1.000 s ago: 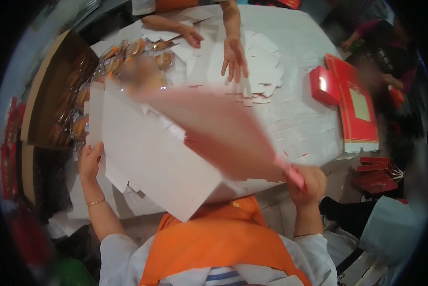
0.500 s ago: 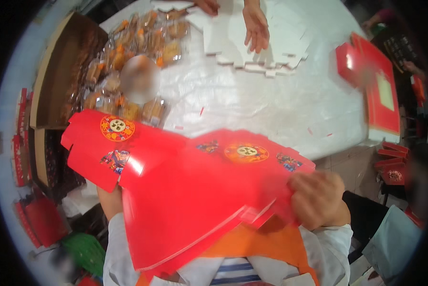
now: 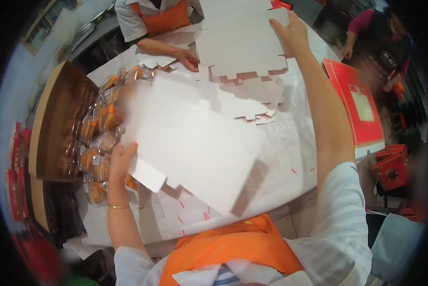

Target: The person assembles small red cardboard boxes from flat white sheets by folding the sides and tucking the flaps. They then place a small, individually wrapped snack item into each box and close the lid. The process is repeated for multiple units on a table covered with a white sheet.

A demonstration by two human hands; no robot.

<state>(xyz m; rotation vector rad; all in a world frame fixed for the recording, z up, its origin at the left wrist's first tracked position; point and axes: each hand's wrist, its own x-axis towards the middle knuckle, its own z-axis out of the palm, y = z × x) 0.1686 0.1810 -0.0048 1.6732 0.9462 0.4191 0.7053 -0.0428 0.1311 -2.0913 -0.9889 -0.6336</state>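
Observation:
My left hand (image 3: 122,159) grips the left edge of a flat white cardboard box blank (image 3: 190,138), thumb on top. This blank is tilted above the near part of the table, its notched edge toward me. My right arm stretches far out over the table. There my right hand (image 3: 292,35) holds the right edge of another white cardboard box blank (image 3: 242,43), with the thumb on its upper face and the other fingers hidden beneath. Below it lie more notched white blanks (image 3: 256,97).
Wrapped baked goods (image 3: 97,157) cover the table's left side, beside an open brown carton (image 3: 47,128). A co-worker's hand (image 3: 187,61) rests by the blanks at the far side. Red boxes (image 3: 361,109) lie at the right edge; another person (image 3: 380,52) stands beyond.
The red printed cardboard spread before me no longer shows its red face; white blanks are in my hands instead. Both hands have moved forward, the right one much farther. My view has risen.

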